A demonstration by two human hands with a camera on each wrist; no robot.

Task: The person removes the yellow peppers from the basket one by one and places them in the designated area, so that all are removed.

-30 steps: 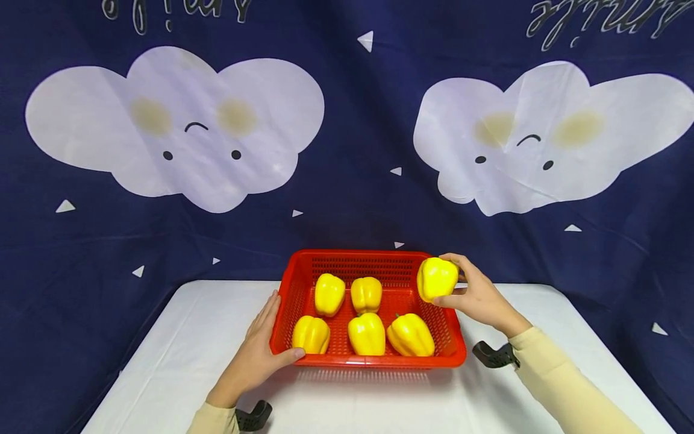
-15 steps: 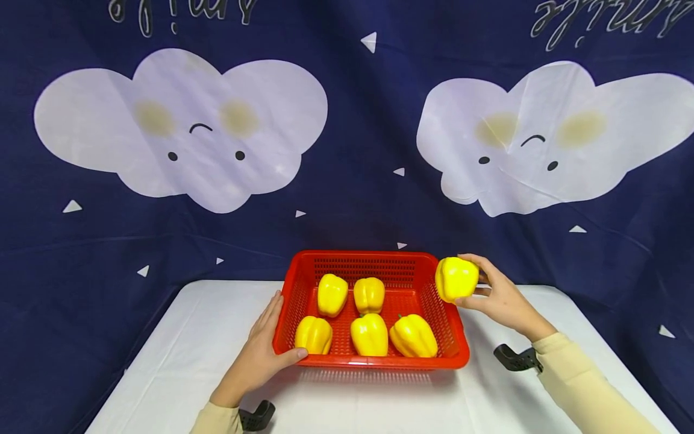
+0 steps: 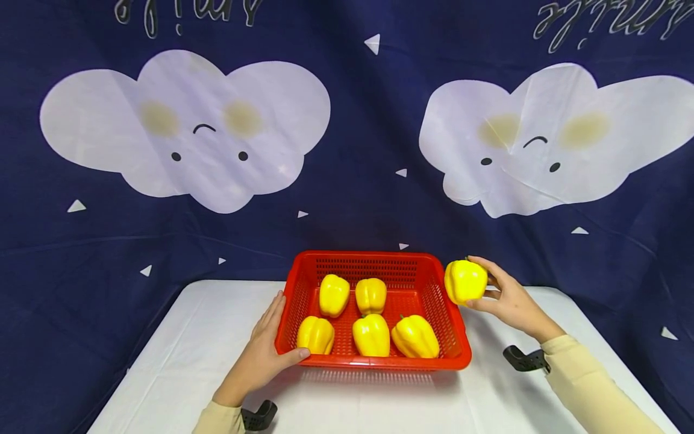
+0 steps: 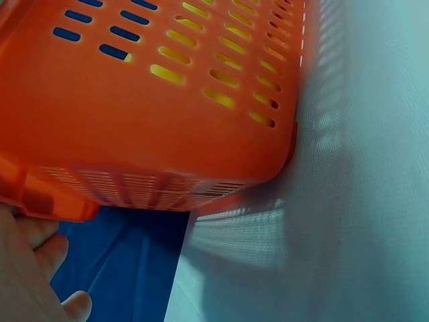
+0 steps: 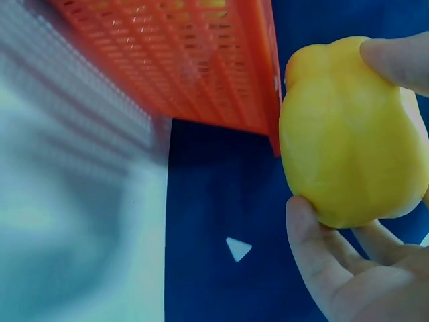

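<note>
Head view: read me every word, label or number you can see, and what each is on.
"smile": left lettering on the blue backdrop, upside down, cut by the top edge.
"smile": right lettering, same backdrop, upside down, also cut off.
No readable text on the red basket, held yellow pepper or other peppers.

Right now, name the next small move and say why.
Likely, ease the held pepper farther right, clear of the basket: the right grip holds it at the right rim, and a second ago it was more over the basket.
</note>
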